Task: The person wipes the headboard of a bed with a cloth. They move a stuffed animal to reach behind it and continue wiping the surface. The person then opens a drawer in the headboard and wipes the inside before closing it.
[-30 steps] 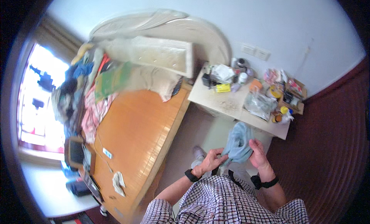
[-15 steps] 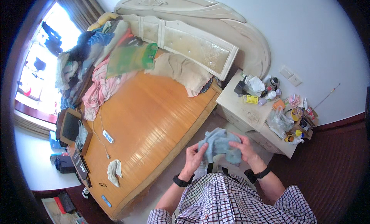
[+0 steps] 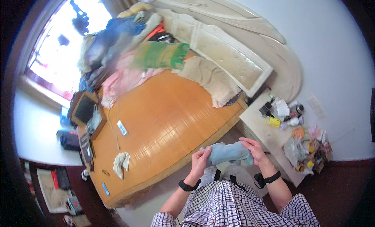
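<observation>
A light blue-grey cloth [image 3: 229, 152] is stretched sideways between my two hands, in front of my body and near the bed's edge. My left hand [image 3: 200, 161] pinches its left end between thumb and fingers. At the other end, my right hand [image 3: 256, 152] grips the upper right corner. The cloth's lower right part hangs a little below that hand. Both wrists wear black bands.
To the left is a bed with an orange-brown mat [image 3: 156, 121], holding a white cloth [image 3: 121, 164], a power strip [image 3: 122, 128] and a green pillow [image 3: 164, 55]. Clothes [image 3: 113, 35] are heaped at the window side. On my right stands a cluttered bedside cabinet [image 3: 259, 129].
The cloth was bunched up and is now pulled out wider and flatter, with my hands farther apart. My view has turned, so the bed appears shifted to the right.
</observation>
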The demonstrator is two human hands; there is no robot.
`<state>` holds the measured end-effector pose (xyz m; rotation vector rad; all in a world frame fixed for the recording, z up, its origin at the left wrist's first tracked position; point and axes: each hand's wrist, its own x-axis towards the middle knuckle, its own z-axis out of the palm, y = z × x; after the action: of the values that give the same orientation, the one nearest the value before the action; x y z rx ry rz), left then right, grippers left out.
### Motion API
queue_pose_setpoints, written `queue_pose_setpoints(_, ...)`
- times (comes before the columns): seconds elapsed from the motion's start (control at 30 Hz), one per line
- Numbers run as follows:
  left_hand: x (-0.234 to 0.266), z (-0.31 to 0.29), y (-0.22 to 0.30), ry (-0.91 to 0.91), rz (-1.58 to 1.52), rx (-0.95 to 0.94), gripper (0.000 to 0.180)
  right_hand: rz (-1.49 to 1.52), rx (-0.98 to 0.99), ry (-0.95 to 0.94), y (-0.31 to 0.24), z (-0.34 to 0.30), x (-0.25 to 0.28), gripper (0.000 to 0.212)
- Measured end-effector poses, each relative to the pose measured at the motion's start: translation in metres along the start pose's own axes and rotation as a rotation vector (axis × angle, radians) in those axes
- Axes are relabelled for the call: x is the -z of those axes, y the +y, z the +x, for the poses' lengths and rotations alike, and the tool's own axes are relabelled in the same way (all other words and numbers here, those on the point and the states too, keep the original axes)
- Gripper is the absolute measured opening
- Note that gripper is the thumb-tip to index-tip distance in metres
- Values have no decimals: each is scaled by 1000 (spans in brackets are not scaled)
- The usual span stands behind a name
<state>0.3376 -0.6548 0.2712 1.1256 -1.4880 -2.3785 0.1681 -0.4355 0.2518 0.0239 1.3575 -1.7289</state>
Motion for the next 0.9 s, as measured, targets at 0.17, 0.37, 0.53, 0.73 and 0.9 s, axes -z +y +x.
queue_pose_setpoints(0.17,-37,-9,7,44,-202,-26,32,-213,60,-82,0,21,11,46)
queue_pose_setpoints(0.37,-57,-20,5,140,-139,-44,31,-336,-19,-240,-5,26,23,53)
queue_pose_setpoints(0.53,-54,-31,14,142,-107,-99,30,-431,42,-241,-8,32,21,53)
queue_pose_setpoints(0.73,-47,-58,76,187,291,-318,29,-635,247,-86,-62,18,-25,39)
queue_pose_setpoints(0.9,-12,-104,174,303,774,-743,23,-717,815,0,-166,-30,-71,29)
